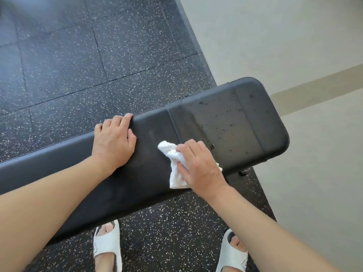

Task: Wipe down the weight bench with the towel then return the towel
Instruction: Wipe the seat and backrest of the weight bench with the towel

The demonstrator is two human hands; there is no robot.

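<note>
A black padded weight bench [225,122] runs across the view from lower left to upper right. Dark specks and crumbs lie on its right end section. My right hand [198,163] grips a crumpled white towel [172,160] and presses it on the bench top near the front edge, just left of the specks. My left hand [114,142] rests on the bench, its fingers curled over the far edge.
Dark speckled rubber floor tiles [78,65] lie beyond and below the bench. A pale smooth floor [294,46] begins at the right. My two feet in white sandals [107,246] stand under the bench's front edge.
</note>
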